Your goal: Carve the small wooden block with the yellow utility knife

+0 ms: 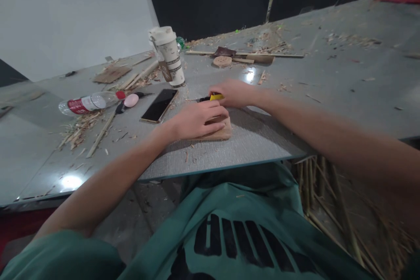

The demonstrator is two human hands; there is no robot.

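Note:
My left hand [197, 120] lies over a small wooden board [225, 133] near the table's front edge, its fingers bent and pressing on it. Much of the board is hidden under that hand. Just beyond it, my right hand [234, 92] has its fingers closed round a yellow-and-black tool [215, 96]. The tool's yellow part shows at the fingertips and its dark part points left; its exact kind cannot be made out. Both hands are close together.
Left of my hands lie a phone [160, 105], a plastic bottle [88, 103] on its side and a pink oval object [131, 100]. A white lidded cup [170, 57] stands behind the phone. Wood shavings [80, 129], strips and a round wooden piece [222, 61] are scattered across the grey table [344, 78].

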